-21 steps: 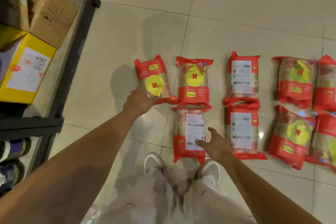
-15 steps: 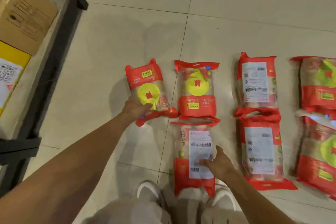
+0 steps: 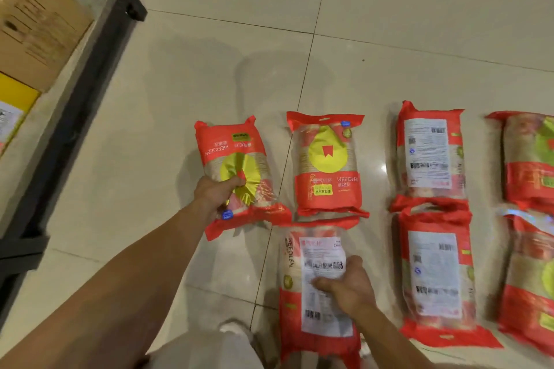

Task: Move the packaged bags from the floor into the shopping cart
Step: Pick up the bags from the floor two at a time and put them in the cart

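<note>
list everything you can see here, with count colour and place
floor: one, beige tiles, all across
shelf: one, black frame, left
cardboard box: one, brown, on the shelf, top left
yellow box: one, yellow, on the shelf, left edge
bags: seven, red with yellow circles or white labels, two rows on the floor
shoe: one, white, bottom centre
left hand: one, grips the leftmost bag
right hand: one, grips the nearest bag
</note>
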